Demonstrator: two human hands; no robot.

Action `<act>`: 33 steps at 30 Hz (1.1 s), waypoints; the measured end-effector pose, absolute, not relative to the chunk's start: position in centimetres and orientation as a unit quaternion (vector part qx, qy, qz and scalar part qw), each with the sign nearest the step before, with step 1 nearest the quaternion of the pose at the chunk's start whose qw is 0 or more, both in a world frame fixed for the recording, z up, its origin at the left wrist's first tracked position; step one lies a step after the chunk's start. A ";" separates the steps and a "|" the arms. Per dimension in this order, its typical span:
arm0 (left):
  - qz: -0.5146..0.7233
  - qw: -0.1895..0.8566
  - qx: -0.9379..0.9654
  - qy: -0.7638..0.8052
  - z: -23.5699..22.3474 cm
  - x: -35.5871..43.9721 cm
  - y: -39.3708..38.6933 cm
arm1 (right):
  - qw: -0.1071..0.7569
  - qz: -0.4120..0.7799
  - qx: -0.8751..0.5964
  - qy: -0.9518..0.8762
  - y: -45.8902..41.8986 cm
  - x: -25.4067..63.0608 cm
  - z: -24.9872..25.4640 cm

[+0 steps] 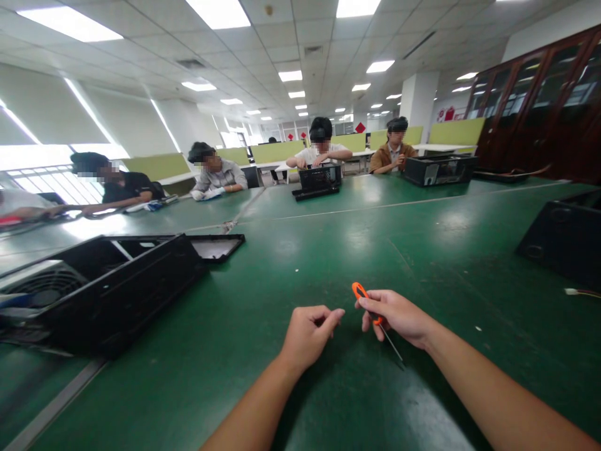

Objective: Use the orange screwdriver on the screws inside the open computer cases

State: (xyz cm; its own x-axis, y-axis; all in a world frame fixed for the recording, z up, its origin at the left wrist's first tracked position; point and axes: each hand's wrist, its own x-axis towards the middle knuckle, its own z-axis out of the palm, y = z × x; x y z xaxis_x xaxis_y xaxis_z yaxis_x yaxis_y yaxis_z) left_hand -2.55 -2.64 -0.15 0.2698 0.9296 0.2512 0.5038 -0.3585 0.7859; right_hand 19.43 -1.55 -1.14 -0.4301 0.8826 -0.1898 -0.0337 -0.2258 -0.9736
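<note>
Between the thumb and fingers of my right hand (392,313) is a screwdriver (359,292) with an orange and black handle. Its thin metal shaft slants down toward me, tip just above or at the green table (328,388); I cannot tell which. To the left of it, my left hand (308,335) is closed, thumb against curled fingers. Anything inside that grip is hidden or too small to make out. The two hands are apart, with a narrow gap between them.
A black computer case (154,282) lies opened at the left, beside a black panel (218,246). Another dark case (563,241) stands at the right edge, near a small cable connector (571,291). Across the table, several people sit, two with computer cases (441,170).
</note>
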 end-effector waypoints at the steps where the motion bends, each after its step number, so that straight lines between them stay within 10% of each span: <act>1: 0.364 0.299 0.744 0.475 -0.3 -2.5 -2.6 | 0.343 0.666 -0.409 -0.521 -1.5 19.5 -1.2; 33: 0.345 0.228 0.799 0.438 -0.1 -3.0 -2.3 | 0.353 0.740 -0.295 -0.491 -8.2 19.7 4.3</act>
